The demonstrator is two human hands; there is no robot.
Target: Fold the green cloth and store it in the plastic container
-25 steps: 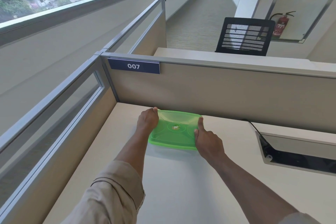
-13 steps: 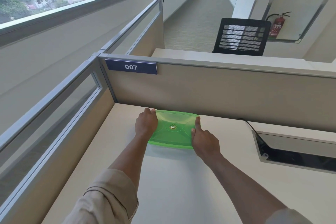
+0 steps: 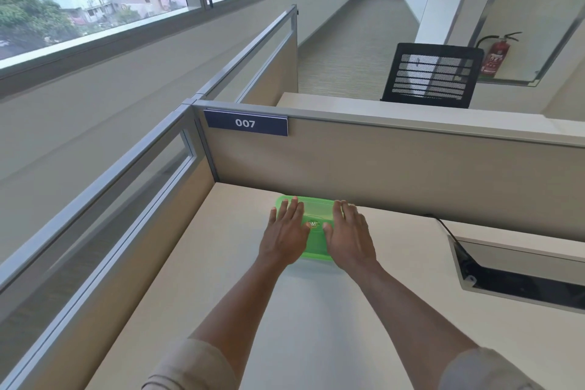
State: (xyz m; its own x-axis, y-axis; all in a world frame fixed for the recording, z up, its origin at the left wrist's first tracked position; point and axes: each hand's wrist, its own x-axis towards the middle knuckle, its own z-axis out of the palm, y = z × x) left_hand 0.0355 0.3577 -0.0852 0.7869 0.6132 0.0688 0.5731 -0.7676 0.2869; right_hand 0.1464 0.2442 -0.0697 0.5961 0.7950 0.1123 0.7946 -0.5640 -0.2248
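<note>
A green plastic container (image 3: 316, 233) with its lid on sits on the cream desk (image 3: 316, 326), close to the back partition. My left hand (image 3: 285, 236) lies flat on the left part of the lid, fingers spread. My right hand (image 3: 349, 237) lies flat on the right part of the lid, fingers spread too. Neither hand grips anything. The green cloth cannot be seen; the closed lid and my hands hide the inside of the container.
A beige partition (image 3: 395, 161) with a "007" sign (image 3: 246, 123) backs the desk, and a glazed partition (image 3: 104, 209) runs along its left side. A cable tray slot (image 3: 519, 279) with a black cable opens at the right. A black mesh chair (image 3: 432, 76) stands beyond.
Both hands have moved from gripping the container's left and right edges to lying flat on top of the lid. The container has stayed in about the same place.
</note>
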